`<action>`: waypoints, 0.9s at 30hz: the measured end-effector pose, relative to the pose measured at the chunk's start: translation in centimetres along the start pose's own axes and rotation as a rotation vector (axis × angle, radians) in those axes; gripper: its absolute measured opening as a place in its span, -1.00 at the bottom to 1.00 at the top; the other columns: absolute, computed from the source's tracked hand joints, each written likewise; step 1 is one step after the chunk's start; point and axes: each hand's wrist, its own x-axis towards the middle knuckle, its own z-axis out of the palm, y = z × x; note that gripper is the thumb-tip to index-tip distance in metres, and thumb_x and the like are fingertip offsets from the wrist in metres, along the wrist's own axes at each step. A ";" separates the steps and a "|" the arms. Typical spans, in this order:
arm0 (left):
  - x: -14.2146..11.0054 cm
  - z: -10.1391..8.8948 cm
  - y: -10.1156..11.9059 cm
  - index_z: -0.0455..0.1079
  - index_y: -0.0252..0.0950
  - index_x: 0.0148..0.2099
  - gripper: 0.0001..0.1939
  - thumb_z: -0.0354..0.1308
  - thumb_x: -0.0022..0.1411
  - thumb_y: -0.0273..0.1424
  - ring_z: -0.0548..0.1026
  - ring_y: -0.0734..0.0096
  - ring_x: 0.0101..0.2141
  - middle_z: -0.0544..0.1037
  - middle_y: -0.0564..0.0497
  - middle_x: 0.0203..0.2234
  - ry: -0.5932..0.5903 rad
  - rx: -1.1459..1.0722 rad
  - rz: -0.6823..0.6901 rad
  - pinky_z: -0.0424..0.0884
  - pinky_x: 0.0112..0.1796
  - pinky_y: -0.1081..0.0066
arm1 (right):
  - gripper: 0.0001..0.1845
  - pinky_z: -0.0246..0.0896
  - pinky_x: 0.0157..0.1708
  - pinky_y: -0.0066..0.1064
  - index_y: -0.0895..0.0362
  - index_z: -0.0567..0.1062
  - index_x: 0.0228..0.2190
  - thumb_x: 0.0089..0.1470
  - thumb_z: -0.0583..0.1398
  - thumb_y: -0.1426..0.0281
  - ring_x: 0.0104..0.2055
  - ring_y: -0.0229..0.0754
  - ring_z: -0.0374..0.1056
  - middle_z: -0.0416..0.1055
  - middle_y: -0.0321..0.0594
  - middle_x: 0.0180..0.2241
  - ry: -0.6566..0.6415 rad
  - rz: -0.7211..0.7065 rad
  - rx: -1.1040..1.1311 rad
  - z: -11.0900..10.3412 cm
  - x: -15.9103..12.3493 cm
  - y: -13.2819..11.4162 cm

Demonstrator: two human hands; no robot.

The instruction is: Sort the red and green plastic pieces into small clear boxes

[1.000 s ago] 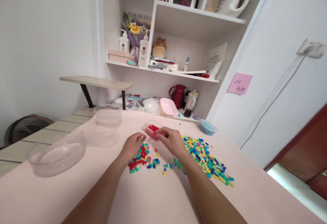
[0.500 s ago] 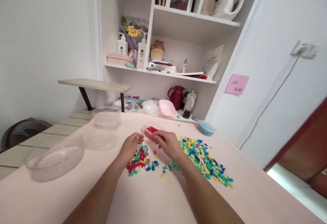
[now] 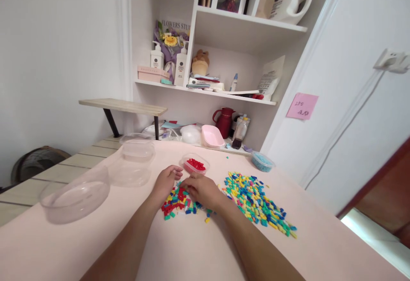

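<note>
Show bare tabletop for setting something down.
Free: pink tabletop between the big clear plastic tub and left forearm; also right of the large multicoloured block pile. Crowded: around left hand and right hand, at the smaller multicoloured pile.

Hands (image 3: 202, 190) partly hide the smaller pile of pieces (image 3: 173, 206)

the right hand (image 3: 200, 189) had drawn back from the clear container (image 3: 188, 168), where its fingers had been at the near edge, and come down over the small mixed pile (image 3: 174, 204). that left the container's near side and the red pieces (image 3: 196, 164) in plain view. the gap to the left hand (image 3: 166, 183) had narrowed. most of the stray pieces between the small pile and the larger pile (image 3: 256, 204) had become hidden behind the right hand and wrist.
</note>
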 end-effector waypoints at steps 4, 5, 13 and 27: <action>-0.1 0.0 0.2 0.46 -0.25 -0.27 -0.72 -0.04 0.09 -0.30 0.52 0.26 -0.30 0.58 -0.05 -0.41 0.006 0.018 -0.004 0.40 -0.17 0.23 | -0.77 0.10 -0.29 -0.47 0.03 0.55 -0.30 0.03 0.15 0.51 -0.28 -0.23 0.35 0.50 -0.30 -0.31 -0.040 0.079 0.007 -0.7 0.0 0.0; -0.1 0.0 0.3 0.46 -0.26 -0.26 -0.72 -0.04 0.09 -0.30 0.53 0.26 -0.31 0.58 -0.05 -0.40 0.005 0.023 -0.007 0.40 -0.18 0.23 | -0.80 0.08 -0.32 -0.47 0.04 0.54 -0.34 0.02 0.15 0.51 -0.30 -0.24 0.34 0.50 -0.32 -0.34 -0.045 0.093 0.010 -0.9 -0.1 0.0; -0.4 0.0 0.6 0.46 -0.26 -0.25 -0.71 -0.04 0.11 -0.29 0.53 0.26 -0.30 0.58 -0.06 -0.39 0.002 0.033 -0.014 0.40 -0.19 0.24 | -0.78 0.08 -0.29 -0.47 0.03 0.54 -0.33 0.07 0.11 0.50 -0.25 -0.22 0.34 0.51 -0.30 -0.29 0.034 0.104 -0.017 -1.2 -0.5 0.2; -0.2 0.2 0.2 0.45 -0.26 -0.28 -0.73 -0.05 0.09 -0.34 0.52 0.31 -0.32 0.56 -0.04 -0.40 0.011 0.029 -0.013 0.40 -0.21 0.31 | -0.71 0.11 -0.32 -0.45 -0.07 0.58 -0.21 0.07 0.14 0.45 -0.19 -0.17 0.38 0.50 -0.27 -0.21 -0.043 0.070 -0.114 -0.4 0.3 -0.9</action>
